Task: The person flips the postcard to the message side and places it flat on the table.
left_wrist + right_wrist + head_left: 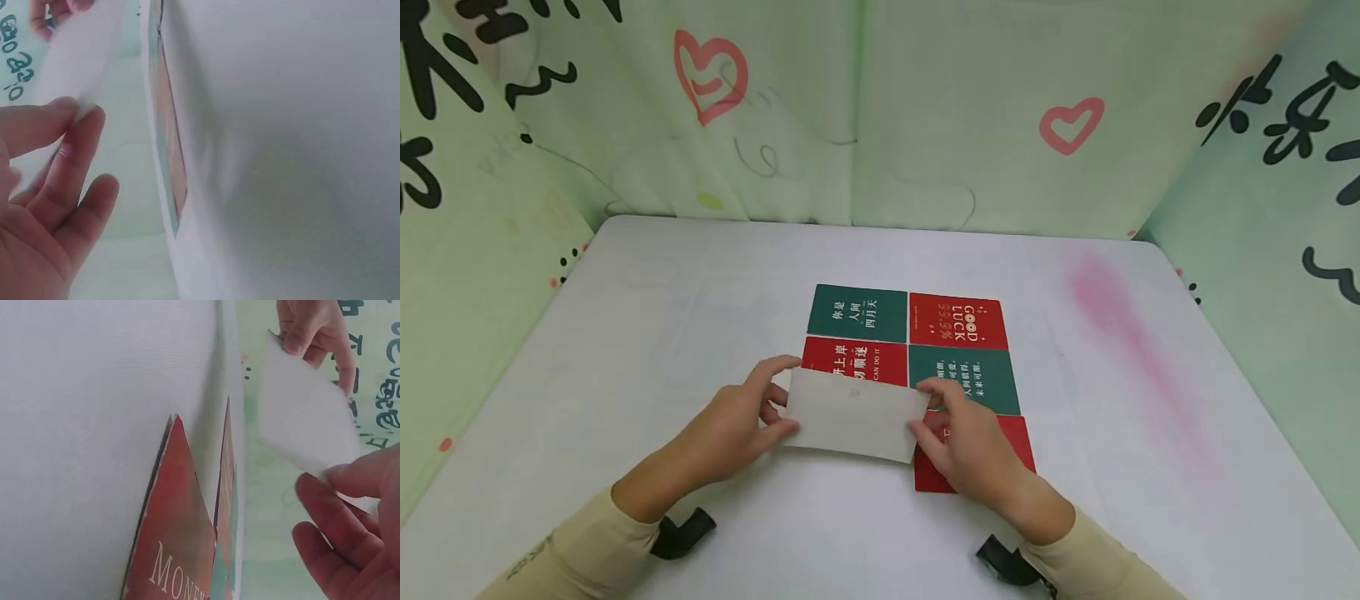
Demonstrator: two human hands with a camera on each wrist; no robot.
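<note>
A blank off-white card [856, 417] is held above the table by both hands, one at each short end. My left hand [730, 425] pinches its left end between thumb and fingers. At the other end my right hand [970, 446] pinches it the same way, as the right wrist view also shows. Below the card lies a red card [891, 364] with white writing, its lower part hidden. Beside that, a green card [992, 379] is partly covered by the right hand's fingers. Another red card [1018, 437], reading "MONEY" in the right wrist view, lies under the right hand.
Farther back on the white table [700, 275] lie a green card [857, 312] and a red "GOOD LUCK" card [958, 321], edge to edge with the others. A pale green curtain [925, 108] with hearts and black lettering stands behind. A pink stain [1120, 333] marks the right side.
</note>
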